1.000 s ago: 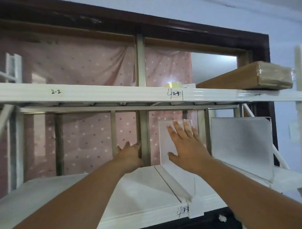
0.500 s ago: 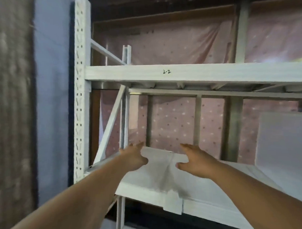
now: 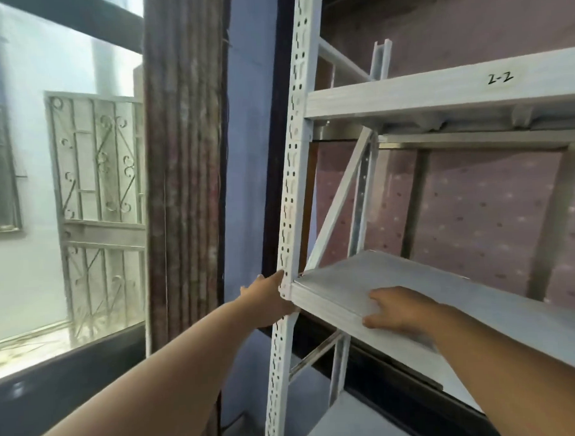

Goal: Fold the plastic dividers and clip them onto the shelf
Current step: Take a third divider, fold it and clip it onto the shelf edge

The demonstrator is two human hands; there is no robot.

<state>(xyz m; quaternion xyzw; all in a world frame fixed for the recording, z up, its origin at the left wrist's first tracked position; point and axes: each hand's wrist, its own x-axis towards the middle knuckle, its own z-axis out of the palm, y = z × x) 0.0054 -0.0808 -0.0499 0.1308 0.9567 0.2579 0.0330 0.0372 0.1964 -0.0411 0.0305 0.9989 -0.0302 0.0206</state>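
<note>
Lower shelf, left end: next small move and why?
Probably fetch a divider. The left hand is at the perforated upright by the lower shelf corner, the right hand lies on its front edge, neither holds anything, and no plastic divider is in view here.

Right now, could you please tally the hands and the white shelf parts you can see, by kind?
Bare hands: 2 (left hand, right hand)
White perforated metal front upright: 1
White shelf boards: 2 (lower board, beam marked 2-2)
Total: 5
</note>
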